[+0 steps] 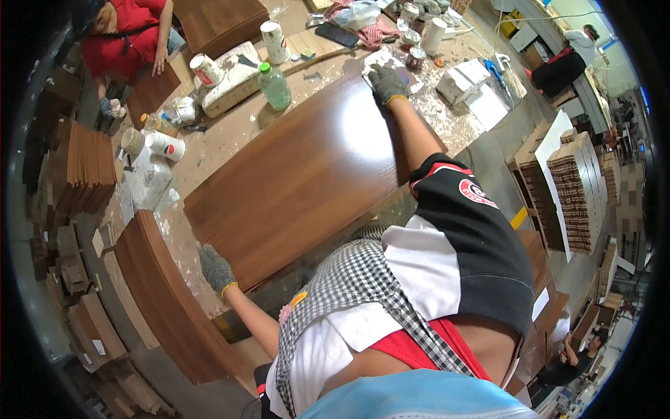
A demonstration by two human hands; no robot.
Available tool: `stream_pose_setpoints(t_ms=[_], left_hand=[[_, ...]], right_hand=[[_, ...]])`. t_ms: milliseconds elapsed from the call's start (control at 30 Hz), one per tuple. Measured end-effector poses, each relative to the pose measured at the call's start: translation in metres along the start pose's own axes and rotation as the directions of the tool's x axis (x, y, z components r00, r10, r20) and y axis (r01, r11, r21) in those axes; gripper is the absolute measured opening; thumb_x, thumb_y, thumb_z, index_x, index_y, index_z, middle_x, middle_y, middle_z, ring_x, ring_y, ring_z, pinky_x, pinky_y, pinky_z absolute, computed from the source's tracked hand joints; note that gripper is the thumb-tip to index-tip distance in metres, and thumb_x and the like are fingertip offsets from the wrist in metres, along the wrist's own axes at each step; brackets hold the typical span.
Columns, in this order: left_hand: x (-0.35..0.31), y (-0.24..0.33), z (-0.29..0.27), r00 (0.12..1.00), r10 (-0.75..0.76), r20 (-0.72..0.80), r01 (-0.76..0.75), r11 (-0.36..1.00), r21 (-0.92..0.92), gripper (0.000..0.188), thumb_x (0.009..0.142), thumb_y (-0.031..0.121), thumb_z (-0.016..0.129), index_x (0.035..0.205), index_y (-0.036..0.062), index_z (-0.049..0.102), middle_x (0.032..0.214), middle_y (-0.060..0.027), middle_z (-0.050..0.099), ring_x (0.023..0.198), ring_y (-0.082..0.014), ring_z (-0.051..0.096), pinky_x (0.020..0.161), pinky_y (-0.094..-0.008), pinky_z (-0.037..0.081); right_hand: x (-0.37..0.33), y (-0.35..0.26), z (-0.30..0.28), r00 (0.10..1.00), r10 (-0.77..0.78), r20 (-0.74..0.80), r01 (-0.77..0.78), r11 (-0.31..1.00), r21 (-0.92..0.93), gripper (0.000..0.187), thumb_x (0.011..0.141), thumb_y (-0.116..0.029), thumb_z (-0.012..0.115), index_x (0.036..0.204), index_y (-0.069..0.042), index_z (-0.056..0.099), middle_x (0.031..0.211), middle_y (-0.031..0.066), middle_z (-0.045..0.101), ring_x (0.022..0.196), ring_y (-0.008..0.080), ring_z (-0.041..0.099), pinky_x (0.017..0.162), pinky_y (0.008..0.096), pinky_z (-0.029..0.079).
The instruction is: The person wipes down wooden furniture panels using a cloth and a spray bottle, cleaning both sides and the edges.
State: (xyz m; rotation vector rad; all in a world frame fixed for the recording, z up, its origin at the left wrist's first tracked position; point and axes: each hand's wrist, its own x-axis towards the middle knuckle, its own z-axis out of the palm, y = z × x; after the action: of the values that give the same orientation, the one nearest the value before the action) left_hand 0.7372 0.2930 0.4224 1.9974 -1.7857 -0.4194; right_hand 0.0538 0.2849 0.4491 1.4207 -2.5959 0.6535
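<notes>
A large dark-brown wood panel [293,188] lies slantwise on the workbench before me, a bright light reflected near its far right end. My left hand [218,269], in a grey knit glove, grips the panel's near left edge, fingers close together. At the far right corner is my right hand [389,84], gloved the same way, its fingers bent over a crumpled white cloth [368,68]. Part of that cloth is hidden under the glove. A green-capped bottle [275,88] stands just beyond the panel's far edge.
Cups, jars and a phone [338,34] crowd the bench's far side. A white box [462,80] sits right of my right hand. More brown panels [171,297] lean at left. A co-worker in red [125,45] handles a board at far left. Stacked cardboard [576,192] stands right.
</notes>
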Motion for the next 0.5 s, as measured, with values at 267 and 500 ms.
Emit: stream_pose_setpoints(t_ms=[267,500], left_hand=[[0.043,-0.079,-0.034,0.954,-0.285,0.088,0.273,0.954,0.126,0.063,0.106,0.05,0.04,0.127,-0.0047,0.065,0.135,-0.0214,0.064,0.12,-0.0346,0.063,0.105,-0.0381,0.045],[0.016,0.002,-0.073,0.909,-0.396,-0.131,0.388,0.918,-0.085,0.059,0.108,0.043,0.044,0.122,-0.0096,0.068,0.118,-0.0216,0.072,0.106,-0.026,0.068,0.091,-0.0326,0.052]], right_hand=[[-0.051,-0.071,-0.008,0.995,-0.022,-0.094,0.012,0.995,-0.102,0.035,0.1,-0.035,0.053,0.127,-0.018,0.065,0.123,0.0115,0.065,0.112,0.0343,0.062,0.102,0.0493,0.044],[-0.037,-0.049,-0.046,0.975,0.171,0.14,-0.217,0.862,0.458,0.064,0.089,-0.054,0.067,0.136,-0.011,0.064,0.134,0.0157,0.066,0.116,0.0315,0.067,0.103,0.0405,0.05]])
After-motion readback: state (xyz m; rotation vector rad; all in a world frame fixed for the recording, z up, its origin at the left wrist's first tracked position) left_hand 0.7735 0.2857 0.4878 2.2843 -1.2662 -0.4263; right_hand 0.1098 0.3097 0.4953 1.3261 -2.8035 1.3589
